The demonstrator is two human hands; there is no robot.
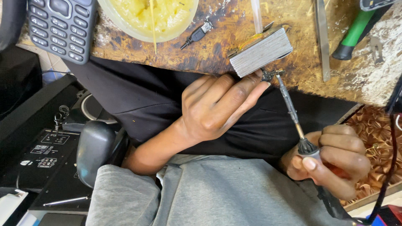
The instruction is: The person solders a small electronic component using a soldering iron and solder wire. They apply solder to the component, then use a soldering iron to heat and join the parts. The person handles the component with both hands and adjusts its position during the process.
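Head view: the left hand is closed in a pinch, fingertips gripping a small dark component at the near edge of the counter. The component sits just beyond the fingertips of that hand, pressed against the lower corner of a grey laminated metal block that rests on the counter edge. The exact form of the component is too small to tell.

The right hand is clenched around the dark handle of a soldering iron. The iron's long axis runs diagonally, from the handle in the right hand up and away towards the left hand. Its tip points at the small component and appears to touch it or stand just beside it; contact cannot be confirmed.

Relation noted: the component lies at the left fingertips, well apart from the right hand, with only the iron's shaft bridging the gap between them. The left hand is plainly the nearer.

The block's long axis lies slantwise across the counter edge, its layered face turned towards the person.

Beyond the left hand on the counter: a tub of yellow paste, a small black plug and a keypad phone. Beyond the right hand: a green-handled tool.
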